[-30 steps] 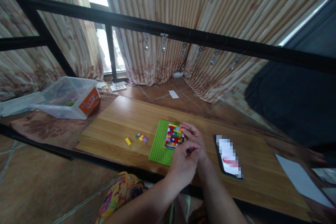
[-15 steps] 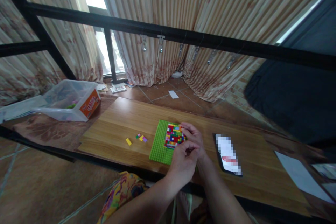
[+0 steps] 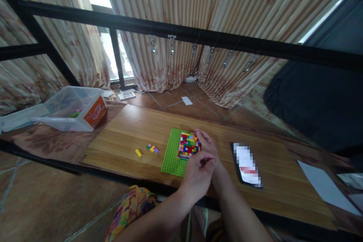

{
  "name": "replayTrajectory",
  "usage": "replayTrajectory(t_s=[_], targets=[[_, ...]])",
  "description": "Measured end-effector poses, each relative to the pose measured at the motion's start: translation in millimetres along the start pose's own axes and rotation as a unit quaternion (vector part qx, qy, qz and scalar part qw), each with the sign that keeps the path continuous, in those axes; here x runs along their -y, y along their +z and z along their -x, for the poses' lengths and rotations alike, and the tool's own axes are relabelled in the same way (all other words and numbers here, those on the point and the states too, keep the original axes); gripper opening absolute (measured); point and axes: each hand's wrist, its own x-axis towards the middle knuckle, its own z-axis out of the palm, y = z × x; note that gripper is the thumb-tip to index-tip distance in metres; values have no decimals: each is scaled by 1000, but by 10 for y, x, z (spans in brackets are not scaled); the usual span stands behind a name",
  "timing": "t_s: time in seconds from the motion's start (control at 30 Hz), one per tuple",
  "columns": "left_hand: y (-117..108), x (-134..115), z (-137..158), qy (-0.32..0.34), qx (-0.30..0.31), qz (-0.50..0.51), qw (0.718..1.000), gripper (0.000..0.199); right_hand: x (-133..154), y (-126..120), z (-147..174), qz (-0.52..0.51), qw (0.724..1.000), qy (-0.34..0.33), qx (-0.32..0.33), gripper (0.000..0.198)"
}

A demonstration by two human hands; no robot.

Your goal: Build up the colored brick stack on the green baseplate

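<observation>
A green studded baseplate [image 3: 169, 157] lies on the wooden table, bearing a square block of multicoloured toy bricks [image 3: 187, 144]. My right hand [image 3: 209, 146] curves round the block's right side, fingers against its far right edge; its thumb is hidden. In front of it, my left hand [image 3: 197, 170] is closed at the block's near right corner, thumb and fingers pinched together. Whatever sits in that pinch is too small or hidden to make out. Left of the baseplate lie a yellow brick [image 3: 138, 153] and a small cluster of green, pink, yellow and purple bricks [image 3: 152, 148].
A phone [image 3: 246, 165] lies on the tabletop [image 3: 113, 140] to the right, with white paper [image 3: 326, 185] beyond it. At the left stands a clear plastic bin [image 3: 68, 111] with an orange label. A black metal bar [image 3: 181, 33] crosses above the table.
My right hand's fingers have shifted slightly off the block's top toward its right edge, uncovering more bricks. My left hand keeps its pinch. The view has tilted a little.
</observation>
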Motion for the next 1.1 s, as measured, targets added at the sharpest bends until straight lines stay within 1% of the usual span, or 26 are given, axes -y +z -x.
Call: replayTrajectory(t_s=[0.1,0.3,0.47,0.57,0.67,0.73,0.8,0.87,0.93,1.1], targets=[[-1,-7,4,-6,4,2,1000,10,-35,-7,-38,18,1000,-7,-4,44],[-7,-26,6,-9,10,-1,1000,10,-12,-1,-35,-6,1000,24,3,42],[-55,-67,-24,-17,10,11,1000,10,-42,57,-69,-39,999,11,-14,38],[-107,-119,-44,-29,-3,9,1000,10,-84,91,-75,-47,999,1,-14,36],[-175,-168,-77,-30,-26,10,999,11,-110,98,-47,-40,998,-32,-20,36],[-227,-193,-110,-35,-51,18,998,14,-99,77,-16,-19,996,-66,-53,34],[-279,-210,-150,-45,-80,29,995,19,-57,37,28,28,990,-106,-90,30],[-329,-223,-192,-54,-104,40,992,24,15,-4,95,80,981,-145,-105,26],[-373,-231,-232,-55,-120,50,990,28,98,-27,193,101,975,-178,-88,24],[-459,-247,-304,-41,-137,65,988,34,252,17,507,137,965,-224,9,20]])
